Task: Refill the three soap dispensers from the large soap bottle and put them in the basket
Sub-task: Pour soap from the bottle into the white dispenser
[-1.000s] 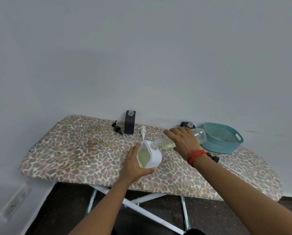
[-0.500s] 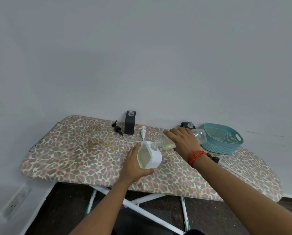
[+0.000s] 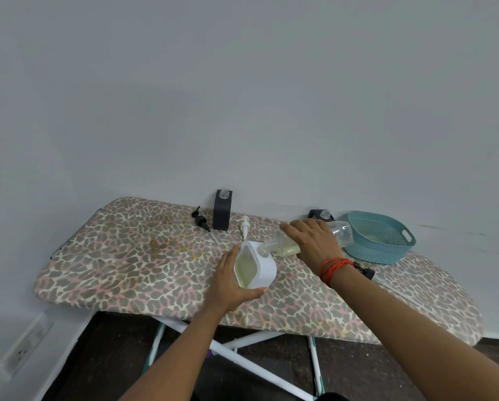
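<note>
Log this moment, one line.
step: refill | left hand: holds white dispenser | right hand: tilts soap bottle | basket: no dispensers

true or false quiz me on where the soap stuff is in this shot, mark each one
1. The right hand holds the clear soap bottle tipped toward the white dispenser. True.
2. The left hand lies flat on the board and holds nothing. False: it grips the white dispenser.
3. The white pump is screwed onto the white dispenser. False: it lies on the ironing board behind it.
4. The tall black dispenser stands upright with no pump in its neck. True.
5. A dispenser sits in the teal basket. False: none shows inside it.
</note>
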Motion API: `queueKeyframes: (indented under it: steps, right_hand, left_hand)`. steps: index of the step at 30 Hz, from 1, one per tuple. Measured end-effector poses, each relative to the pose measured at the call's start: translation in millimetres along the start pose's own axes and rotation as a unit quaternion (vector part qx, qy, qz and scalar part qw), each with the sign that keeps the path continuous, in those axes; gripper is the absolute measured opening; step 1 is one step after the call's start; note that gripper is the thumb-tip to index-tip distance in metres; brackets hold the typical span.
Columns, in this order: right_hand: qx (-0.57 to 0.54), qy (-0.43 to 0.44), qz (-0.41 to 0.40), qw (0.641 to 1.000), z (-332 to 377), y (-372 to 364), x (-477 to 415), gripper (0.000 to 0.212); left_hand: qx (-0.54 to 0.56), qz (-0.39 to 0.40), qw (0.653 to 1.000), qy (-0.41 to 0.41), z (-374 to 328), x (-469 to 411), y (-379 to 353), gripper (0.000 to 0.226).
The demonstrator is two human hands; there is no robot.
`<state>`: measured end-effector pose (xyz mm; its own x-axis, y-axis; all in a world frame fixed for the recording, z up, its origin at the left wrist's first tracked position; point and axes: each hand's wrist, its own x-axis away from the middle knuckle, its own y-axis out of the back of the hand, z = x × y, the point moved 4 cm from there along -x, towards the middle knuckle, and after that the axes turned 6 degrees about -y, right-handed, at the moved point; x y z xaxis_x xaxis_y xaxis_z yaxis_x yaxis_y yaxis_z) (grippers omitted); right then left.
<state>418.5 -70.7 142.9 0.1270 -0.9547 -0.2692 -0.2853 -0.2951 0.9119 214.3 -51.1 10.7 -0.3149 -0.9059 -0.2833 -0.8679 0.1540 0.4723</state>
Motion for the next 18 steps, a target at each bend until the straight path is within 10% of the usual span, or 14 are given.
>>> queueKeyframes:
  steps: [18]
  right_hand:
    - [-0.009, 0.0, -0.006, 1.0, -0.1, 0.4, 1.4, 0.081]
  left_hand:
    - [-0.004, -0.001, 1.0, -0.002, 0.7, -0.4, 0.3, 0.128]
